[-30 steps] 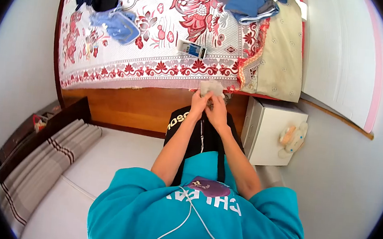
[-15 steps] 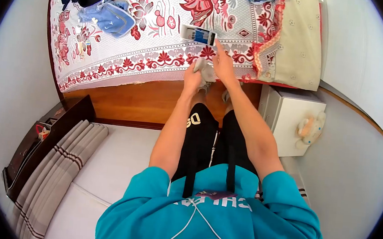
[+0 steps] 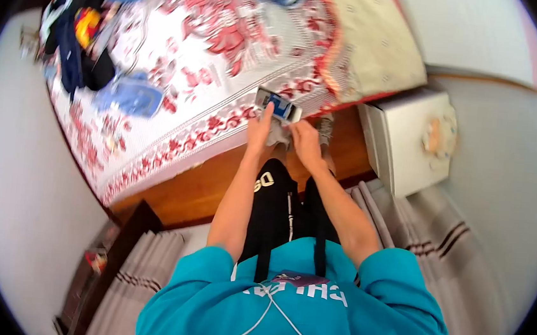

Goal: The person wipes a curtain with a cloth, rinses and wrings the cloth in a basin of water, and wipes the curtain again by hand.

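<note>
A phone (image 3: 278, 105) with a lit bluish screen and a pale surround is held up at the near edge of the bed. My left hand (image 3: 259, 130) grips it at the left, with the thumb over the screen. A light grey cloth (image 3: 278, 134) hangs below the phone, next to my left fingers; how it is held is hidden. My right hand (image 3: 306, 143) is closed at the phone's lower right corner, its fingertips partly blurred.
The bed (image 3: 191, 97) has a red-and-white patterned cover. Folded jeans (image 3: 131, 96) and dark clothes (image 3: 74, 55) lie at its left. A white cabinet (image 3: 405, 141) with a plush toy (image 3: 438, 139) stands at right. Striped grey curtain-like fabric (image 3: 447, 240) is near me.
The phone has come off the bed into my hands. My right hand has gone from pointing at it to closing at its corner. The view has turned, with more clothes showing.
</note>
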`<move>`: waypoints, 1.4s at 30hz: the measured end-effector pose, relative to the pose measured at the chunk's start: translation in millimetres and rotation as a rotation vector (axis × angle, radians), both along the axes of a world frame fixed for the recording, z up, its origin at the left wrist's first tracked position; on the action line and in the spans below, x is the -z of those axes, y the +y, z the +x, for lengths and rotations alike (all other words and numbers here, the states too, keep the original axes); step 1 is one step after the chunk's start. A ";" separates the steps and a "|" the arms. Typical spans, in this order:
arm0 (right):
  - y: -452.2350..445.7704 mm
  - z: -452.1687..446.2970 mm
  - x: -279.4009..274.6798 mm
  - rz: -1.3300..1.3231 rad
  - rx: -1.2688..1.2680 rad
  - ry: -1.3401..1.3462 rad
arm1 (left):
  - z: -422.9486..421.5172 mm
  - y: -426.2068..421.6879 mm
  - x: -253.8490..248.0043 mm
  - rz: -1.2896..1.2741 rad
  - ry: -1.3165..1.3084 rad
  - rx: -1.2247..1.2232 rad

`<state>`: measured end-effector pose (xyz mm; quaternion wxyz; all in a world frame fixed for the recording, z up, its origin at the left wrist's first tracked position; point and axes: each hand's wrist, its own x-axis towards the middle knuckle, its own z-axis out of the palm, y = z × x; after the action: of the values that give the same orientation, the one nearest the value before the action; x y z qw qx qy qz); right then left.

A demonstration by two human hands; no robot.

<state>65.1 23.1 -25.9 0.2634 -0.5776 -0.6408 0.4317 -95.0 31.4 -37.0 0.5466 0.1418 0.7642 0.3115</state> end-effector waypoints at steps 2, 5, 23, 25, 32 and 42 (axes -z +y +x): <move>-30.0 30.8 -6.8 -0.068 0.100 -0.020 | 30.5 -5.4 -13.6 -0.059 -0.082 0.161; -55.0 73.7 -22.2 -0.047 0.304 -0.053 | 78.1 -10.8 -14.9 0.023 0.129 0.432; -185.5 405.1 -36.9 0.009 1.048 -0.245 | 487.9 -43.8 -10.1 -0.001 -0.020 1.282; -190.8 434.9 -33.9 -0.016 1.143 -0.229 | 526.2 -46.8 14.1 0.059 -0.008 1.400; -171.7 490.2 -10.6 -0.093 1.267 -0.077 | 598.5 -24.7 36.9 0.160 0.170 1.515; -112.2 529.1 13.3 -0.051 1.314 0.024 | 623.5 23.6 57.2 0.259 0.104 1.307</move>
<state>594.3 -89.1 -39.2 0.4657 -0.8498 -0.1411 0.2026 528.5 55.0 -94.3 0.5641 0.6549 0.5029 -0.0016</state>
